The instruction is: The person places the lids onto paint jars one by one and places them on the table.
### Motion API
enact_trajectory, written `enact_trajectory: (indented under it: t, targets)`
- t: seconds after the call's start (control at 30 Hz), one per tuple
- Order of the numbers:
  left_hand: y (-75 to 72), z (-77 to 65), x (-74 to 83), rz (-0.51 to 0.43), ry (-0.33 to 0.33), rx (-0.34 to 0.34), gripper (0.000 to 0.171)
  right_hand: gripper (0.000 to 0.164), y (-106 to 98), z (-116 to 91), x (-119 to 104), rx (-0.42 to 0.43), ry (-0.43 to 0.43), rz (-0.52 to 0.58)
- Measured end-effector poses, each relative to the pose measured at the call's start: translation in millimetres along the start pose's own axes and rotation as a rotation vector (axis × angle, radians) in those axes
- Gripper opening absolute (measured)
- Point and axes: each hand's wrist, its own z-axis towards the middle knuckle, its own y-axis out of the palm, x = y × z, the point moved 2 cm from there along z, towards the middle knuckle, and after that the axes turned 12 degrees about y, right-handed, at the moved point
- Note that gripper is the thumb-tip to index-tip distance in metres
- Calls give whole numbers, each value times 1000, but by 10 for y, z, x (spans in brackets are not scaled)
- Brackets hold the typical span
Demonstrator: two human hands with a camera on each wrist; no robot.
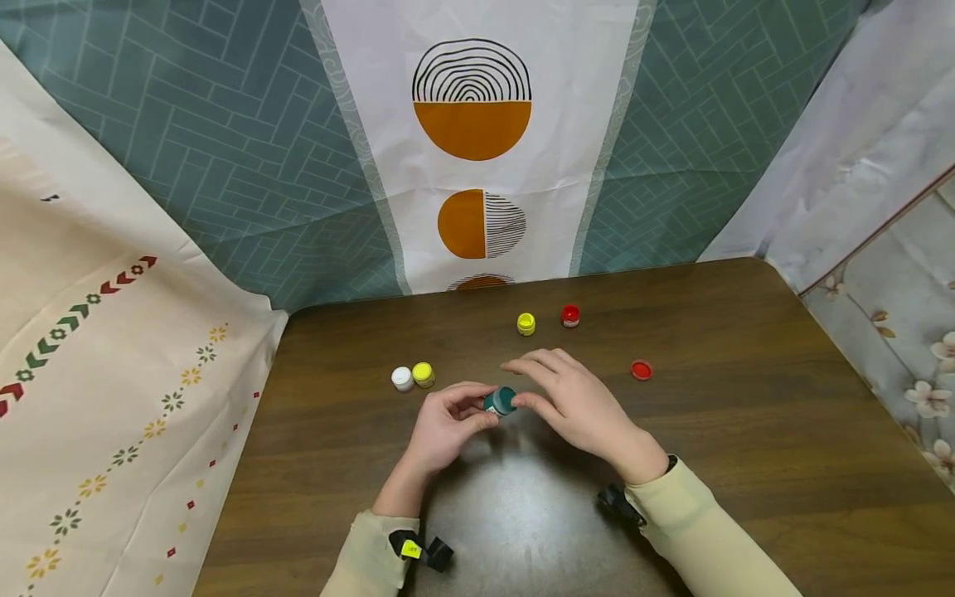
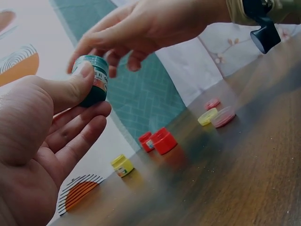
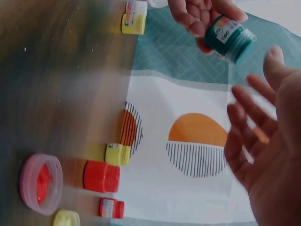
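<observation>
My left hand (image 1: 442,424) holds a small green paint jar (image 1: 500,401) between thumb and fingers, above the table. The jar is tilted, its top turned toward my right hand, and a printed label shows in the right wrist view. My right hand (image 1: 570,402) is just beside the jar's top, thumb and fingers spread; in the right wrist view a gap shows between its thumb (image 3: 275,63) and the jar (image 3: 230,38). Nothing is held in that hand.
On the brown table (image 1: 716,448), a white jar (image 1: 402,379) and yellow jar (image 1: 423,375) stand at left. Farther back are another yellow jar (image 1: 525,324) and a red jar (image 1: 570,316). A red lid (image 1: 642,370) lies at right. Patterned cloth (image 1: 477,224) hangs behind.
</observation>
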Motion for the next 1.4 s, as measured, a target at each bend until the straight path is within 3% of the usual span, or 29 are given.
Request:
enact_trajectory:
  t: [0.1, 0.2, 0.43, 0.7, 0.93, 1.2, 1.4]
  targets:
    - [-17, 2, -1, -1, 4, 0, 36, 54, -20, -3, 17, -6, -146, -7]
    - [-28, -1, 0, 2, 11, 4, 35, 61, -21, -8, 35, 1, -233, -14]
    - [-36, 0, 13, -14, 12, -1, 35, 52, -18, -36, 57, 14, -260, 30]
    - [11, -19, 4, -9, -10, -51, 33, 34, 14, -47, 15, -35, -158, -40]
    - [46, -27, 22, 4, 28, -61, 33, 34, 120, -62, -7, -80, -75, -133]
    - [73, -39, 16, 79, 64, -52, 34, 41, 189, -54, -48, -17, -80, -192]
    - [117, -40, 23, 110, 135, 3, 35, 45, 232, -50, -95, 65, 65, -179]
